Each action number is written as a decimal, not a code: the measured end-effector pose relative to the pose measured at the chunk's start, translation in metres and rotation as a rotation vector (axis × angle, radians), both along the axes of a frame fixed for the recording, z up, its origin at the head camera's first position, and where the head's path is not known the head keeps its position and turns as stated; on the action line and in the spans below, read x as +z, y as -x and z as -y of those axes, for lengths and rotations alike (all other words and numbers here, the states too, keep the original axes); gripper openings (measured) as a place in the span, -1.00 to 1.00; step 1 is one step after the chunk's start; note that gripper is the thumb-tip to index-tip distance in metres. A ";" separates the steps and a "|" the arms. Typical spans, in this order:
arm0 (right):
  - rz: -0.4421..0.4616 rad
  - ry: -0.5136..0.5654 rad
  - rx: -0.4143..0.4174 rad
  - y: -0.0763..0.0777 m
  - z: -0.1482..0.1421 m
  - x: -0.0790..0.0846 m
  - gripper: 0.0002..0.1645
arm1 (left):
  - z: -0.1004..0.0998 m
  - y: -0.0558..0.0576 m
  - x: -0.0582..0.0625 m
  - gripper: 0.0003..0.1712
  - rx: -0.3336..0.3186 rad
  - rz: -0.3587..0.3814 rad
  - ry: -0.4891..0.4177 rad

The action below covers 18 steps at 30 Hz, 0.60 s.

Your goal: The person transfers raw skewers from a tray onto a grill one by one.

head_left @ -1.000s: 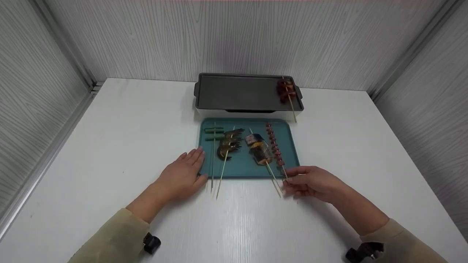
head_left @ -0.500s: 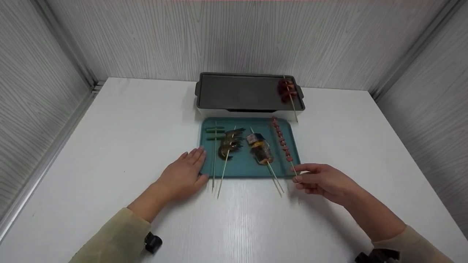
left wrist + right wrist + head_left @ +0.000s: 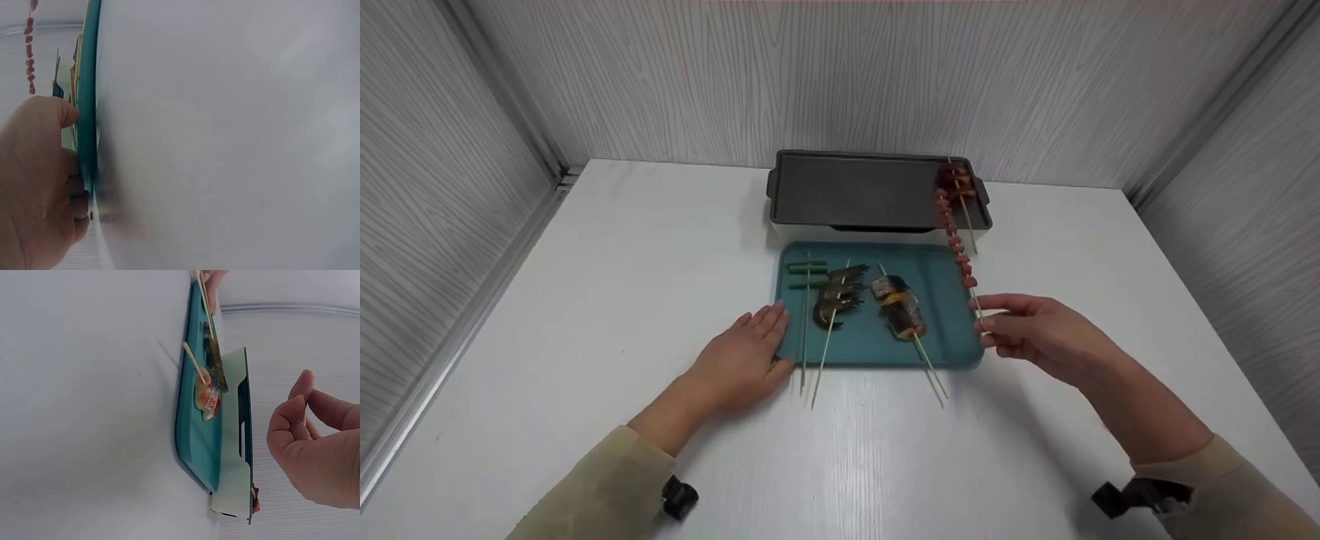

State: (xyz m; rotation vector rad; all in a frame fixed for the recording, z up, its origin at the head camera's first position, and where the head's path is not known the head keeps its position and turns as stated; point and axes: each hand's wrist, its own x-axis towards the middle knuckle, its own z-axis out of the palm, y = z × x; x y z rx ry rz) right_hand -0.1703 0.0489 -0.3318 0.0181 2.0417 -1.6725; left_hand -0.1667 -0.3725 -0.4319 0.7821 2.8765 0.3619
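Red skewer [image 3: 955, 244], a thin stick strung with small red pieces, is up in the air over a broad white table [image 3: 855, 465] with a pale wood-grain wall [image 3: 682, 97] behind. At the table's far side sits a dark griddle [image 3: 847, 191] on a pale base, and just in front of it lies a teal tray [image 3: 877, 352]. The left hand [image 3: 742, 364] rests flat and straight-fingered at the tray's left edge. The right hand [image 3: 1042, 330] pinches the bare end of the stick between thumb and fingers, beside the tray's right edge; in the head view, the far tip overlaps the griddle's right end. Right of the tray's middle lies a chunky silver-and-dark skewer [image 3: 906, 318]; left of the middle, a brown prawn-like skewer [image 3: 838, 296]. A dark red skewer [image 3: 958, 180] rests at the griddle's right end, its stick jutting past the front edge. Slimmest is a green skewer [image 3: 808, 268] at the tray's left, its pieces set crosswise.
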 end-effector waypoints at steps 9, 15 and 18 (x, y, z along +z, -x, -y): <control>-0.020 0.014 -0.065 0.052 0.017 0.013 -0.46 | -0.001 0.001 -0.001 -0.14 0.008 0.001 0.011; -0.034 0.047 -0.121 0.084 0.030 0.014 -0.48 | -0.001 0.000 -0.002 -0.13 0.010 -0.001 0.006; -0.030 0.080 -0.148 0.099 0.037 0.011 -0.49 | 0.000 0.000 -0.001 -0.14 0.008 -0.007 0.014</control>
